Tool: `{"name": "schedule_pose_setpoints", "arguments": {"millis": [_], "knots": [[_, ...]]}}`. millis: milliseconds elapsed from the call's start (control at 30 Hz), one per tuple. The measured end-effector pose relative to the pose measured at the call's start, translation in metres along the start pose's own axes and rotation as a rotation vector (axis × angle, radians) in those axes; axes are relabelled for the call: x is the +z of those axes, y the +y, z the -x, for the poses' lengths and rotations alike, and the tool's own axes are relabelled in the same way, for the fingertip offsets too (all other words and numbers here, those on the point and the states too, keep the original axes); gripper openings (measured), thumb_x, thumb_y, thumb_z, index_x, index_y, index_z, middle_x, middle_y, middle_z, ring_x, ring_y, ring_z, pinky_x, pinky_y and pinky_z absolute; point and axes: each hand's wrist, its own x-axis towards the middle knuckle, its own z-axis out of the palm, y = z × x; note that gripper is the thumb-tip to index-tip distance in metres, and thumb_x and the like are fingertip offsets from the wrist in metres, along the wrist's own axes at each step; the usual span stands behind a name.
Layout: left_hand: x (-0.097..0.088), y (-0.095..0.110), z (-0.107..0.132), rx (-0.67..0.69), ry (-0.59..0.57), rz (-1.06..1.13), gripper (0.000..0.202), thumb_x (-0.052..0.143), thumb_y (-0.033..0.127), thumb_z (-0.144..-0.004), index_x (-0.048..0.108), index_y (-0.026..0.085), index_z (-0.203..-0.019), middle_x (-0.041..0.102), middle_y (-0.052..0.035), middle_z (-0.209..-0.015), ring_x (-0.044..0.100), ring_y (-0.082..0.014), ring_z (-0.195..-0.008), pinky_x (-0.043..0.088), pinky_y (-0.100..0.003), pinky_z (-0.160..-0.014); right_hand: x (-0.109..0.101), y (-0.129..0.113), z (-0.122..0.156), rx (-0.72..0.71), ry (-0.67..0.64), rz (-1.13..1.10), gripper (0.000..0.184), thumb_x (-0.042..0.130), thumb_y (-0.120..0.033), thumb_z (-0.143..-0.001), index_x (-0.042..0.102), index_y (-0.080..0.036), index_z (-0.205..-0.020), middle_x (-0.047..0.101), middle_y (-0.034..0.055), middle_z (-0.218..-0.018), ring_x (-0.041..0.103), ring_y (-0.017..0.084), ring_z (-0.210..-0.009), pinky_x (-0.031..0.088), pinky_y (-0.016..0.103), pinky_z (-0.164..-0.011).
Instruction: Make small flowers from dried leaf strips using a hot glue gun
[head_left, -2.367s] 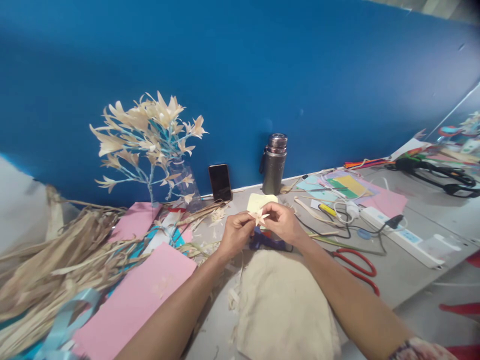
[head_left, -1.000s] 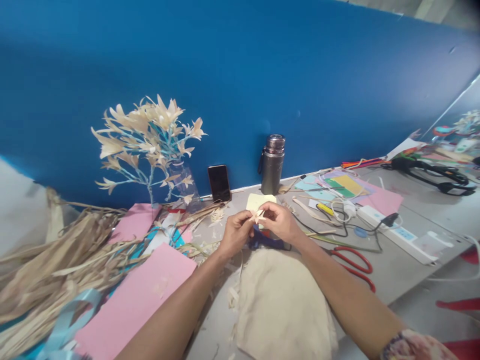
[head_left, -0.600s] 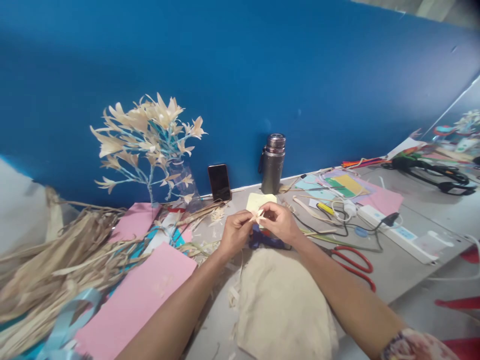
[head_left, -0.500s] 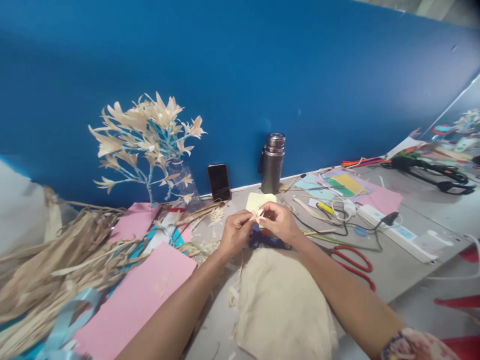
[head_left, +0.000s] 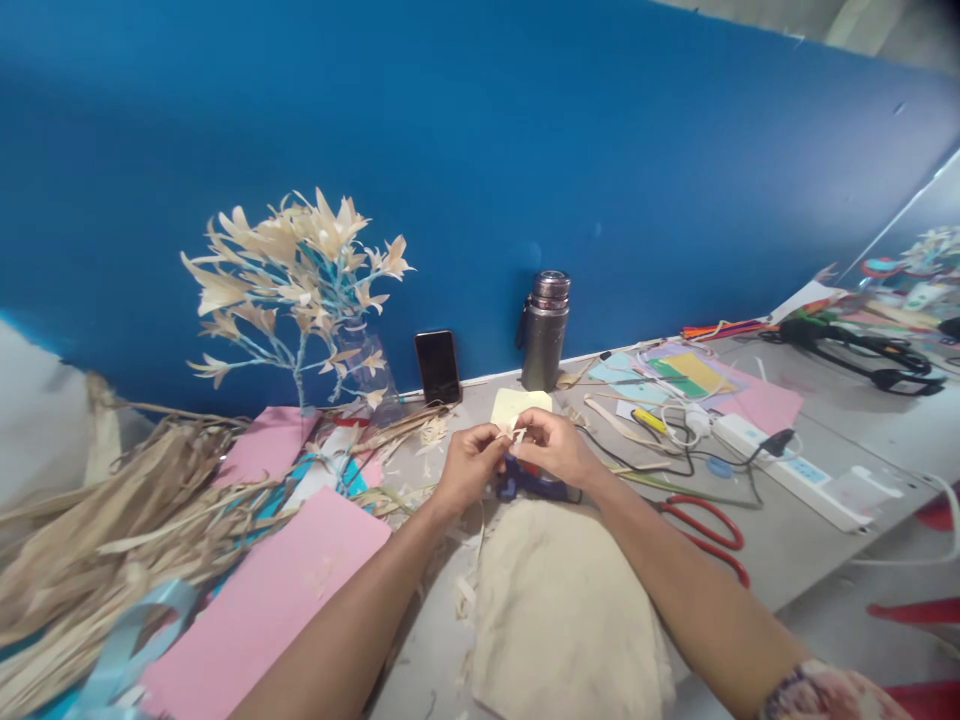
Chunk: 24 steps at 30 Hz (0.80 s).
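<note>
Between my two hands is a small cream flower [head_left: 517, 434] with pointed petals, like dried husk, partly covered by fingers. My left hand [head_left: 474, 465] pinches it from the left. The fingertips of my right hand [head_left: 553, 450] are closed on its right side. Just behind them lies a pale yellow paper pad [head_left: 519, 402]. Below the hands sits a dark blue object [head_left: 536, 483], mostly hidden. A beige cloth-like round piece [head_left: 566, 610] spreads on the table nearer to me.
Left are a husk pile [head_left: 97, 500], pink sheets [head_left: 277, 610] and a husk-flower bouquet [head_left: 300, 270]. Behind stand a phone [head_left: 438, 367] and a steel flask [head_left: 545, 335]. To the right lie red-handled scissors [head_left: 709, 530], cables and a power strip [head_left: 787, 470].
The fingers of both hands have drawn closer round the small flower, covering more of its petals. The view has shifted slightly; the things on the table stay in place.
</note>
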Motion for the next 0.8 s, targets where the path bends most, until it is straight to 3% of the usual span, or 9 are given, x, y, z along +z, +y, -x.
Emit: {"name": "schedule_pose_setpoints", "arguments": {"millis": [133,233,300,400,500,667,800], "knots": [[-0.001,0.000,-0.001,-0.062,-0.036,0.077,0.034,0.067,0.044,-0.080,0.062,0.015,-0.065,0.056,0.0009,-0.049,0.042,-0.0085,-0.043,0.028,-0.022,-0.046,-0.008,-0.002,-0.001,0.004,-0.032,-0.023,0.024,0.066,-0.023,-0.074,0.063,-0.019,-0.097,0.067,-0.0001,-0.075,0.058,0.013,-0.058,0.046,0.023,-0.055],[-0.001,0.002,0.000,-0.047,-0.054,0.047,0.030,0.066,0.040,-0.080,0.062,0.015,-0.065,0.055,0.0013,-0.049,0.042,-0.0086,-0.044,0.029,-0.022,-0.047,-0.014,-0.005,-0.001,-0.026,0.028,-0.055,0.019,0.057,-0.033,-0.083,0.067,-0.017,-0.088,0.066,0.0016,-0.071,0.059,0.013,-0.058,0.045,0.024,-0.054],[0.000,0.003,0.000,0.008,-0.059,-0.019,0.026,0.064,0.036,-0.081,0.062,0.015,-0.065,0.055,0.0016,-0.052,0.045,-0.0089,-0.048,0.032,-0.021,-0.050,-0.015,-0.008,0.000,-0.041,0.068,-0.030,0.031,0.051,-0.040,-0.089,0.068,-0.017,-0.080,0.064,0.0019,-0.065,0.058,0.013,-0.056,0.043,0.024,-0.052],[0.002,0.002,0.002,0.067,-0.065,-0.092,0.025,0.062,0.033,-0.083,0.063,0.015,-0.066,0.055,0.0019,-0.055,0.047,-0.0092,-0.051,0.035,-0.021,-0.052,-0.014,-0.011,0.000,-0.040,0.102,0.086,0.032,0.057,-0.043,-0.087,0.065,-0.017,-0.070,0.059,-0.0003,-0.056,0.054,0.013,-0.052,0.040,0.024,-0.052],[0.003,0.001,0.002,0.038,-0.059,-0.072,0.022,0.063,0.033,-0.082,0.065,0.015,-0.070,0.056,0.0023,-0.055,0.047,-0.0092,-0.051,0.035,-0.021,-0.051,-0.009,-0.010,0.001,0.007,0.139,0.136,0.027,0.064,-0.038,-0.081,0.061,-0.018,-0.064,0.056,-0.0027,-0.050,0.050,0.011,-0.047,0.038,0.023,-0.050],[0.003,-0.001,0.001,-0.039,0.005,0.064,0.019,0.069,0.032,-0.077,0.068,0.014,-0.082,0.057,0.0029,-0.054,0.050,-0.0096,-0.047,0.038,-0.021,-0.049,-0.002,-0.005,-0.002,0.110,0.192,-0.045,0.027,0.064,-0.040,-0.080,0.062,-0.018,-0.065,0.052,-0.0041,-0.045,0.045,0.010,-0.042,0.034,0.022,-0.043],[0.005,-0.003,0.000,-0.041,0.074,0.087,0.028,0.076,0.034,-0.072,0.071,0.014,-0.091,0.060,0.0020,-0.056,0.053,-0.0107,-0.047,0.040,-0.021,-0.047,0.002,-0.005,-0.003,0.182,0.265,-0.215,0.029,0.067,-0.043,-0.075,0.062,-0.017,-0.062,0.059,0.0000,-0.053,0.043,0.009,-0.042,0.030,0.021,-0.040]]}}
